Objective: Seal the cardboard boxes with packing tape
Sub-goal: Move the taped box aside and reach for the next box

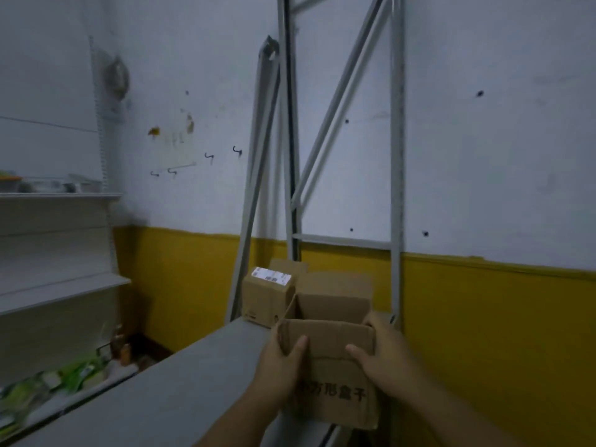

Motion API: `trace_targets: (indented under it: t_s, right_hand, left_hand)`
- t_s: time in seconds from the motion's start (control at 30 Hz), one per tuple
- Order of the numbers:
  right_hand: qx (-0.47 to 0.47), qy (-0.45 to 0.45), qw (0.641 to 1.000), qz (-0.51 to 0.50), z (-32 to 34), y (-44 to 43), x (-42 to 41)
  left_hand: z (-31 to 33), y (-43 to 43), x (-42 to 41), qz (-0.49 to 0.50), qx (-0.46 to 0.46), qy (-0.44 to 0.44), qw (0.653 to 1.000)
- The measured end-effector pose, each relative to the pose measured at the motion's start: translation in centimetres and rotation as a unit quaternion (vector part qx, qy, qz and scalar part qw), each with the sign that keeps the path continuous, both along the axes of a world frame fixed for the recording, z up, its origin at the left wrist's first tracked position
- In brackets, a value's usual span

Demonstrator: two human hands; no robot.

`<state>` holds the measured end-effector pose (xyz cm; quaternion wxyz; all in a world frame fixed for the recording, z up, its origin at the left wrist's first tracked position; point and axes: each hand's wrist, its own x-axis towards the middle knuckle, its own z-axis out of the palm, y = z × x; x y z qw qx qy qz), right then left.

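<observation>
An open brown cardboard box (pixel 335 379) with black printed characters on its near side is held in front of me over the end of a grey table (pixel 154 401). My left hand (pixel 279 369) grips its left side, thumb on the near flap. My right hand (pixel 383 356) grips its right side, thumb on the front and fingers over the right edge. The box's top flaps stand up. Behind it sits a smaller closed box (pixel 266 296) bearing a white label on top. No tape is in view.
Grey metal rack frames (pixel 395 188) lean against the white and yellow wall behind the boxes. White shelving (pixel 54 246) stands at the left, with green packets (pixel 74 379) on a low shelf. Several hooks (pixel 209 156) stick out of the wall.
</observation>
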<state>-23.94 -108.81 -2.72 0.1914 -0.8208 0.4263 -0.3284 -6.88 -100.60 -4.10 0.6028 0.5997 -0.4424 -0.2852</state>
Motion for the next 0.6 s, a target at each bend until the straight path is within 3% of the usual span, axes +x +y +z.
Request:
trace_targets:
  t_s: [0.07,0.2,0.33,0.5,0.6]
  right_hand:
    - [-0.007,0.011,0.999,-0.034,-0.3,-2.9,0.7]
    - [-0.031,0.014,0.993,-0.113,-0.7,-9.4,1.7]
    - [-0.034,-0.009,0.989,-0.143,-1.2,-15.3,3.5]
    - [-0.027,0.024,0.988,-0.150,-0.5,-18.9,5.7]
    - [0.035,0.038,0.991,-0.124,0.3,-19.1,5.4]
  left_hand:
    - [-0.1,-3.0,1.6,-0.010,0.019,-0.027,0.999]
    - [1.3,-8.8,4.7,0.068,0.056,-0.212,0.973]
    - [0.4,-11.9,8.3,0.121,0.082,-0.259,0.955]
    - [-2.0,-12.1,9.2,0.064,0.172,-0.290,0.939]
    - [-1.3,-10.9,8.8,0.039,0.196,-0.342,0.918]
